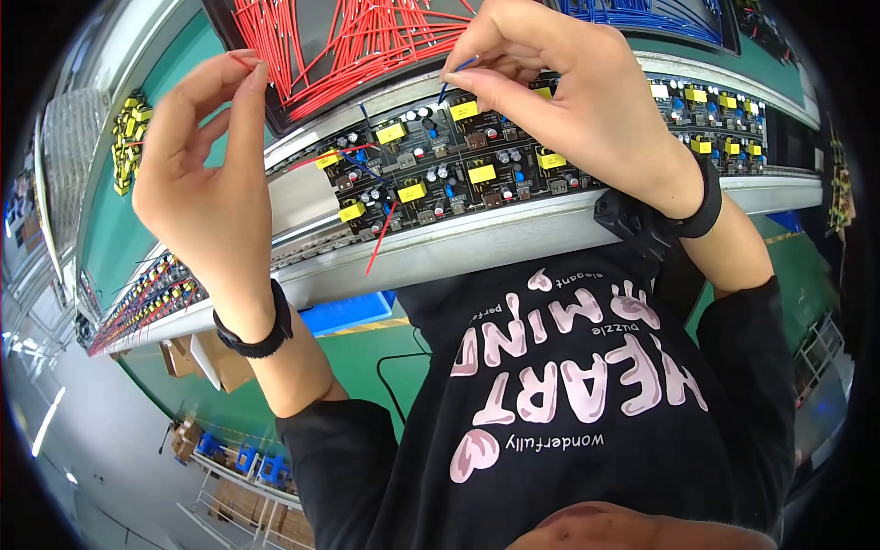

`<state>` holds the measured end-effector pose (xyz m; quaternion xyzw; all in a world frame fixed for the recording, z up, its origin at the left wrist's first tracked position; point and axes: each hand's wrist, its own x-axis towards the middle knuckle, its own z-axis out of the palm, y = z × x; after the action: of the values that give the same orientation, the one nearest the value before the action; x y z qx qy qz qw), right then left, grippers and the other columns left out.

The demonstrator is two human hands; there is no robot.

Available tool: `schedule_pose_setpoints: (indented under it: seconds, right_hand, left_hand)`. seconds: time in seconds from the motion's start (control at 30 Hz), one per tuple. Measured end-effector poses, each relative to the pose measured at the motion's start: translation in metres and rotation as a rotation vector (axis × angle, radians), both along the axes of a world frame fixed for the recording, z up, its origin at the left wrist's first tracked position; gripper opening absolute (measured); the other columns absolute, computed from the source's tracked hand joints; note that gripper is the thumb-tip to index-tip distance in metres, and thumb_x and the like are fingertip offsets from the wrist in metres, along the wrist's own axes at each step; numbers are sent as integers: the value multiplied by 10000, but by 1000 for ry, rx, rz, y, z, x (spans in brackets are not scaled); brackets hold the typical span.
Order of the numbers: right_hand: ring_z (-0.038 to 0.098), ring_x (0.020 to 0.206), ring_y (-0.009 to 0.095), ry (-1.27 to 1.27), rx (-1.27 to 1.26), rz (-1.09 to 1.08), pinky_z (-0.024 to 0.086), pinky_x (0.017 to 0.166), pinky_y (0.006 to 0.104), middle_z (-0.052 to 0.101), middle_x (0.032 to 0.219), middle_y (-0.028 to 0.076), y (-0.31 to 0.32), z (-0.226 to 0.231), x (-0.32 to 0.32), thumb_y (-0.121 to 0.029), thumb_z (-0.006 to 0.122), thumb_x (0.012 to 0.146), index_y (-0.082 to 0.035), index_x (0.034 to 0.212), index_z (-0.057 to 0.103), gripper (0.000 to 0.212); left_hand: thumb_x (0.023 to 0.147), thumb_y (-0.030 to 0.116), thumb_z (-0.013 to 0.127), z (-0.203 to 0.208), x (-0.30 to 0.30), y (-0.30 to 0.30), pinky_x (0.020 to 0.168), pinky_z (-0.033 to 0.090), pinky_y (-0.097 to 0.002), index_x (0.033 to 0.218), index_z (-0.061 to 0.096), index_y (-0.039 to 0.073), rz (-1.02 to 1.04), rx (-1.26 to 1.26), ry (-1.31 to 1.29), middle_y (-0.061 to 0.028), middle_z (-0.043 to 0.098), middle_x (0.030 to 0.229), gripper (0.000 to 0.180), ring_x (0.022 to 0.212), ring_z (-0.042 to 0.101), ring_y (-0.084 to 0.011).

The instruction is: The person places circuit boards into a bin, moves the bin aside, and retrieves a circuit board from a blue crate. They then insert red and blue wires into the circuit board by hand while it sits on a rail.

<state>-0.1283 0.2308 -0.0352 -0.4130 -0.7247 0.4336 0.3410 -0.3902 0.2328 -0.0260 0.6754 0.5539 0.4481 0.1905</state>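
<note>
Head view: black circuit boards (435,196) studded with boxy yellow components (481,173); left hand (206,151) pinches a thin red wire (242,61), right hand (573,87) a slender blue wire (444,93).

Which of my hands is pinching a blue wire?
Your right hand pinches the blue wire; your left hand pinches a red one.
</note>
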Motion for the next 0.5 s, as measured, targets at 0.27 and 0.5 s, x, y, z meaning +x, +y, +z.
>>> schedule_pose_setpoints:
  seconds: [0.27, 0.5]
  right_hand:
    - [662, 645, 194, 8, 1, 24, 494, 574, 295, 637, 764, 108, -1, -3, 1, -22, 708, 910, -15, 949, 594, 121]
    - [655, 639, 282, -27, 211, 18, 480, 554, 343, 633, 753, 123, -1, -12, 3, -40, 703, 908, -34, 961, 568, 145]
  left_hand:
    - [845, -126, 745, 26, 25, -62, 780, 611, -279, 867, 614, -79, 117, -92, -220, -144, 762, 985, 140, 854, 737, -180]
    - [762, -153, 784, 12, 38, -71, 677, 561, -273, 830, 630, 1, -111, -74, 82, -130, 771, 967, 228, 779, 695, -152]
